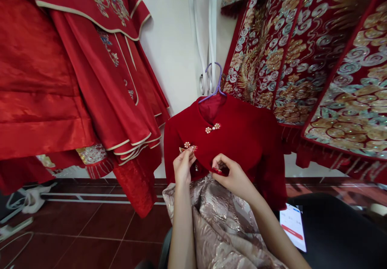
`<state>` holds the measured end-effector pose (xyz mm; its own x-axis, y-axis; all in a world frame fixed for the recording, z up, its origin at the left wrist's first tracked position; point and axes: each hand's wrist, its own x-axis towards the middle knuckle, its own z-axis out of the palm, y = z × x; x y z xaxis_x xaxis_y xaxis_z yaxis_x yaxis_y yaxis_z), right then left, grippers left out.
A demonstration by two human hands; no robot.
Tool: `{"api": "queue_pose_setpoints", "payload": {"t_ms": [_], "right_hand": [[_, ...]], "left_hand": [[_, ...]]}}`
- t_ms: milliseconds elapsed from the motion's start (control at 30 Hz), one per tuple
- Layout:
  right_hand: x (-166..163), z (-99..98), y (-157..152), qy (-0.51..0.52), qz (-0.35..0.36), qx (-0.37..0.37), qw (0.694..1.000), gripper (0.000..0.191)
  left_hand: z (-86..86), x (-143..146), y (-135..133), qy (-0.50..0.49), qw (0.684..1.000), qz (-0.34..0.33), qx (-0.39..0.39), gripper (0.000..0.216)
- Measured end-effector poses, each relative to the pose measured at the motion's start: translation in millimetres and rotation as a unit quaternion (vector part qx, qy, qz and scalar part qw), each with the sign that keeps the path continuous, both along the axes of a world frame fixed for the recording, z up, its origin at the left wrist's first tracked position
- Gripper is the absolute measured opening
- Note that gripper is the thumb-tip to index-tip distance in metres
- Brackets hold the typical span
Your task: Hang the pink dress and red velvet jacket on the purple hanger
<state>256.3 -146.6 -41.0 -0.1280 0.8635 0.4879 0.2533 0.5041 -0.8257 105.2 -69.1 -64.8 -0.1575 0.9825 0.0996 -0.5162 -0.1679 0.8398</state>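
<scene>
A red velvet jacket [238, 120] hangs in front of me on a purple hanger [218, 84]. A pearl-beaded flower clasp [213, 128] joins its front below the neckline. Lower down on the left, my left hand [183, 166] is closed in a pinch on a second beaded flower clasp [187, 144]. My right hand [228, 174] has thumb and fingers closed on a bit of the jacket's red front edge; whether a small part sits inside the pinch is hidden. Shiny patterned silver-brown fabric [211, 216] lies under both forearms.
Red garments with pale piping [99, 79] hang at the left, and a heavily embroidered one [290, 51] at the right. White straps [203, 31] hang above the hanger. A phone [292, 226] rests on a black seat [335, 228]. A white metal rail [90, 198] runs low over the tiled floor.
</scene>
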Motion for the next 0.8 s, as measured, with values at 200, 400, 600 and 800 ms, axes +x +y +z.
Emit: {"api": "queue_pose_setpoints", "payload": {"t_ms": [200, 400, 600, 800], "right_hand": [[0.4, -1.0, 0.8, -0.006, -0.002, 0.000, 1.000, 0.012], [0.5, -3.1, 2.1, -0.009, 0.001, 0.001, 1.000, 0.013], [1.2, -3.3, 1.4, -0.009, 0.004, -0.003, 1.000, 0.014], [1.1, -2.8, 0.9, -0.006, 0.007, -0.002, 1.000, 0.014]], "left_hand": [[-2.3, -0.2, 1.3, -0.017, 0.999, 0.032, -0.003, 0.022], [4.9, -0.8, -2.7, -0.026, 1.000, -0.006, -0.012, 0.026], [5.2, 1.8, -3.3, -0.017, 1.000, -0.017, -0.010, 0.030], [2.0, 2.0, -0.3, -0.014, 1.000, -0.011, -0.008, 0.023]]}}
